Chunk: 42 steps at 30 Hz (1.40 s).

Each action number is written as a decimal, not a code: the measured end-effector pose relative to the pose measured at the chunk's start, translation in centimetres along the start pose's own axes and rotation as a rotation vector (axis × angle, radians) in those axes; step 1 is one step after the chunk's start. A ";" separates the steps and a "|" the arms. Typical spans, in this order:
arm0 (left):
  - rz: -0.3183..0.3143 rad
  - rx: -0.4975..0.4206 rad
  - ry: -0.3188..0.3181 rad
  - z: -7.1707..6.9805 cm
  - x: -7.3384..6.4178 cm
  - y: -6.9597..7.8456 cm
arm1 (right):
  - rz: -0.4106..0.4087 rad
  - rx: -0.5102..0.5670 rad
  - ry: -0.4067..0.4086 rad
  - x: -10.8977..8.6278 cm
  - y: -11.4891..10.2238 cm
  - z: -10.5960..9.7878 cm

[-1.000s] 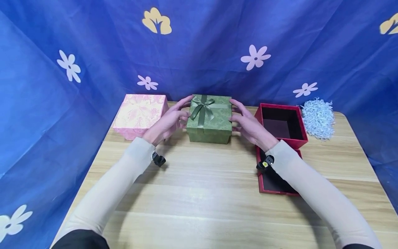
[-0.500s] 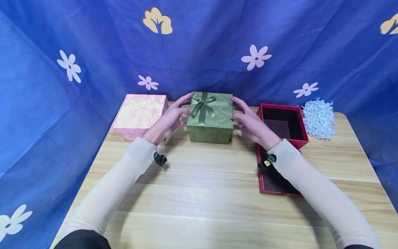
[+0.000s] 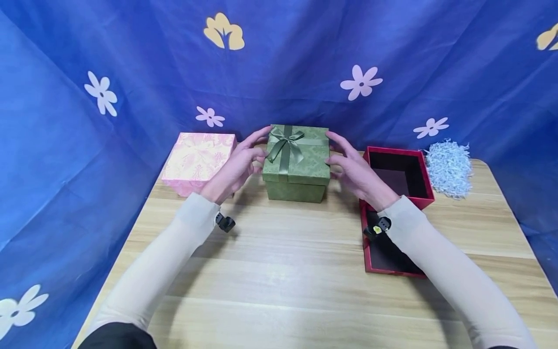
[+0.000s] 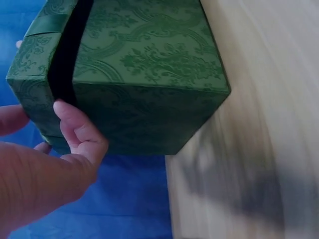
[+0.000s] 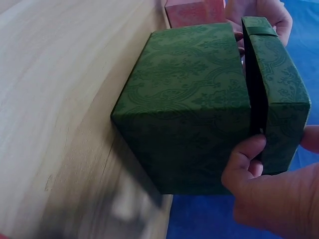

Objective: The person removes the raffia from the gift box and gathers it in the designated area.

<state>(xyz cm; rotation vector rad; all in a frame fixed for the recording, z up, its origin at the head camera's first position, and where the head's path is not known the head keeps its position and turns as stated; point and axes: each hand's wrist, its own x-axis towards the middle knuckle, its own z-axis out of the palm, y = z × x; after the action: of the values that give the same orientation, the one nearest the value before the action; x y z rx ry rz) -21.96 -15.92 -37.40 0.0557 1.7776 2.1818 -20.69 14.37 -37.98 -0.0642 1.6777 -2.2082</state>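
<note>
Green lid (image 3: 311, 162) with a ribbon bow sits between the two hands, raised off its box so that a dark gap shows along the edge in both wrist views. Left hand (image 3: 237, 167) grips the lid's left side, one digit at the lower edge beside the gap and others near the top; the right hand (image 3: 359, 177) holds the opposite side in much the same way. Below the lid, between the hands, the green box (image 3: 296, 193) stands upright on the wooden table (image 3: 261, 291). Beside the left hand is a pink box (image 3: 198, 160). Near the right hand stands an open red box (image 3: 423, 201), with blue shredded paper (image 3: 449, 169) just beyond it; the right forearm crosses over a red tray-like piece (image 3: 394, 273).
</note>
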 end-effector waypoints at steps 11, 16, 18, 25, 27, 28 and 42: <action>-0.079 0.024 0.070 1.3 -1.3 1.2 | -0.019 -0.056 0.021 -1.4 -0.2 0.1; -0.083 0.010 0.059 1.1 -1.8 1.5 | -0.025 -0.036 0.031 -2.2 -0.4 0.2; -0.088 0.007 0.057 0.9 -2.1 1.6 | -0.022 -0.019 0.039 -2.5 -0.4 0.3; -0.125 0.054 0.045 0.5 -3.8 1.8 | 0.016 0.058 0.057 -3.3 0.1 0.4; -0.139 0.062 0.047 0.3 -4.2 1.9 | 0.016 0.061 0.046 -3.5 0.3 0.4; -0.144 0.066 0.046 0.2 -4.5 1.9 | 0.016 0.060 0.038 -3.5 0.4 0.4; -0.173 0.270 0.091 0.4 -7.1 1.9 | 0.042 -0.229 0.115 -5.6 0.7 0.2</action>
<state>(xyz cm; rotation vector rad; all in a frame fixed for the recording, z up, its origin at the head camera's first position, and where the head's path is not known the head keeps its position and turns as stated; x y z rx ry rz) -15.63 -17.80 -34.24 -0.1321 2.0353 1.8427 -15.26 15.77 -37.53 0.0403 1.9698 -2.0151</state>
